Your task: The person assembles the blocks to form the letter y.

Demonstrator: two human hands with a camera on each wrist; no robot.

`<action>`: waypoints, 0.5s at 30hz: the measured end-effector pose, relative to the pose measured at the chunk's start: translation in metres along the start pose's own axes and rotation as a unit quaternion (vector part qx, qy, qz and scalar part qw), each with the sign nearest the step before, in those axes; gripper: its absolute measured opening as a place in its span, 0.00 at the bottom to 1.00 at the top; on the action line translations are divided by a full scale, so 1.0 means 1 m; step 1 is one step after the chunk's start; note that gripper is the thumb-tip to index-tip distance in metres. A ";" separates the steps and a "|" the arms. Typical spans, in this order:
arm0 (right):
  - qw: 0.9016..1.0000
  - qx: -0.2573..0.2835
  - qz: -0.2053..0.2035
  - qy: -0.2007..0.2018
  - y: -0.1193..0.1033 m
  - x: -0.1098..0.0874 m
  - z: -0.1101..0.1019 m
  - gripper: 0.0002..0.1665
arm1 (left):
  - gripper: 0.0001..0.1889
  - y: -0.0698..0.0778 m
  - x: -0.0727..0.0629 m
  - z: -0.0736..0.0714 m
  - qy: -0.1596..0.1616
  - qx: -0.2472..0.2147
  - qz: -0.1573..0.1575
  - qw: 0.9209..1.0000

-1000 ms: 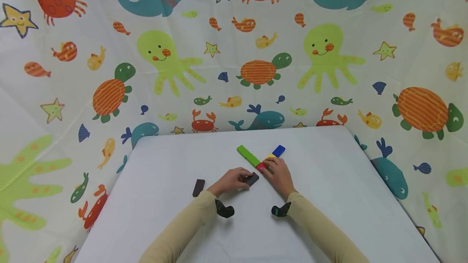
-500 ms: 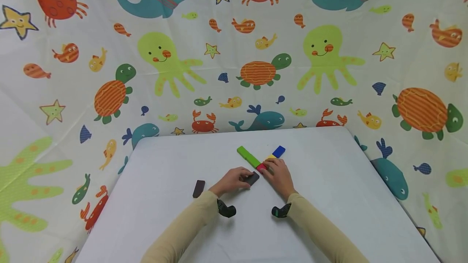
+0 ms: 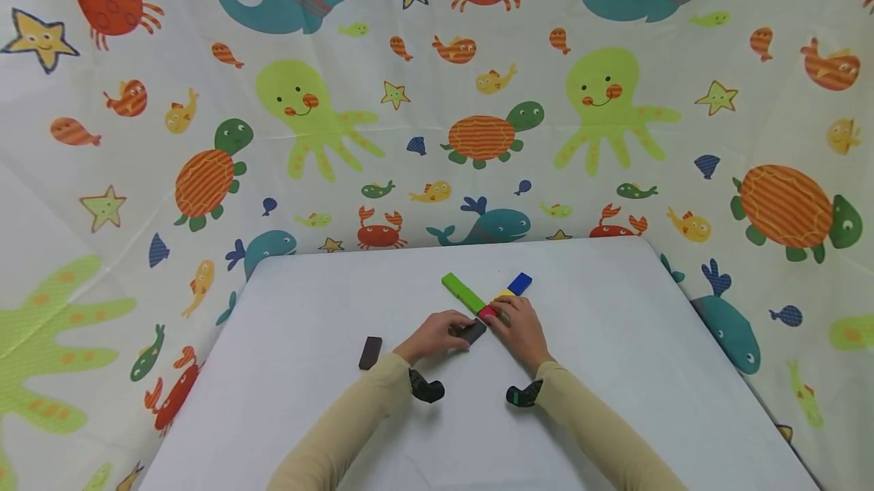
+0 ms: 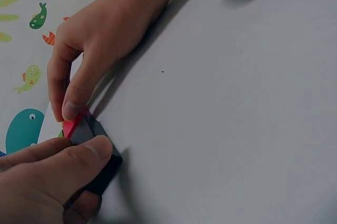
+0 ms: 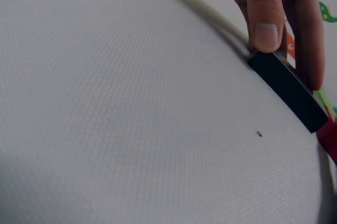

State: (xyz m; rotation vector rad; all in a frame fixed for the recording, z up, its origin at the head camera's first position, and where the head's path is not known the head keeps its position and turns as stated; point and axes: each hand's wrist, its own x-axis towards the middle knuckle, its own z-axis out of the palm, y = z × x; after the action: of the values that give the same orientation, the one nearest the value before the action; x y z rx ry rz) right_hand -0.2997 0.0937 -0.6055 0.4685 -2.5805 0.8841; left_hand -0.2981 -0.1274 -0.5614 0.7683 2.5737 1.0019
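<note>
My left hand [image 3: 437,335] pinches a dark grey rectangular block [image 3: 473,332] between thumb and fingers, low over the white table. In the right wrist view, the far end of this dark block [image 5: 289,91] comes right up to a red block [image 5: 329,137]. My right hand [image 3: 522,328] grips the red block [image 3: 487,312] with thumb and fingertips, covering part of it. From the red block, a green strip [image 3: 463,293] slants to the far left. Toward the far right lie a yellow block [image 3: 506,293], partly hidden by the fingers, and a blue block [image 3: 520,284].
A second dark block [image 3: 371,353] lies by itself on the white table [image 3: 300,369], left of my left forearm. Behind the table hangs a cloth [image 3: 423,81] printed with sea animals. Each wrist carries a small black camera mount [image 3: 426,387].
My left hand has slid slightly to the right and away from me, bringing the dark block closer to the red one. My right hand stays almost still on the red block.
</note>
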 end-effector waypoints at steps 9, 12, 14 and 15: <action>1.000 -0.001 -0.010 0.014 0.001 0.001 0.001 0.20 | 0.24 0.002 0.006 0.000 0.000 -0.006 -0.017 1.000; 1.000 -0.004 -0.011 0.016 0.002 0.001 0.002 0.19 | 0.25 0.002 0.006 0.000 -0.002 -0.005 -0.020 1.000; 1.000 -0.004 -0.007 0.013 0.001 0.001 0.003 0.19 | 0.25 0.002 0.006 0.000 -0.002 -0.001 -0.022 1.000; 1.000 -0.004 -0.005 0.010 0.001 0.001 0.003 0.19 | 0.25 0.002 0.005 0.000 -0.002 0.000 -0.023 1.000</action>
State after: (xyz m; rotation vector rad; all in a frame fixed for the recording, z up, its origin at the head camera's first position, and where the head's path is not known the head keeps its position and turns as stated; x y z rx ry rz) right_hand -0.3018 0.0927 -0.6076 0.4671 -2.5594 0.8714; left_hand -0.3017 -0.1230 -0.5598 0.7077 2.5764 0.9856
